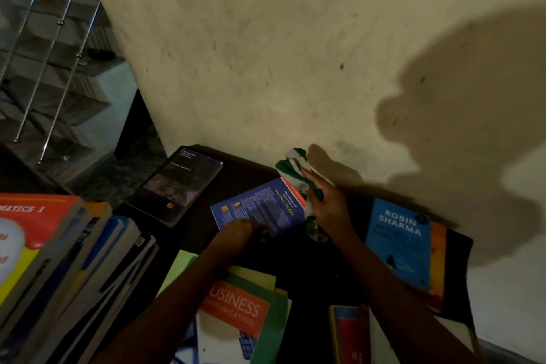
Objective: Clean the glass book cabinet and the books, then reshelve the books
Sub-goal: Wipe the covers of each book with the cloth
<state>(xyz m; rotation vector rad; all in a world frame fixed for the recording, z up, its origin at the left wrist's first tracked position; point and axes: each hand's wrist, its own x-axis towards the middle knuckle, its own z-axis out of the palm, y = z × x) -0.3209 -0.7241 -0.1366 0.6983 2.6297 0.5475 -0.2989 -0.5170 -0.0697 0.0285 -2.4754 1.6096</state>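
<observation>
Blue Business Studies book [263, 204] is laid flat on the dark tabletop [245, 168] by the wall, between a black book [177, 183] and a Robin Sharma book [399, 233]. Its near edge is gripped by the left hand [240, 230] (fingers curled, blurred). A green-and-white cloth [291, 164] is held bunched in the right hand [328, 204], at the book's right corner. A book stack [59, 245] is piled at left

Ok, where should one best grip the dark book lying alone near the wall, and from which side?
Probably its long right edge, coming from the right: the dark book lies flat, and that edge shows its thickness with bare tabletop beside it.
</observation>
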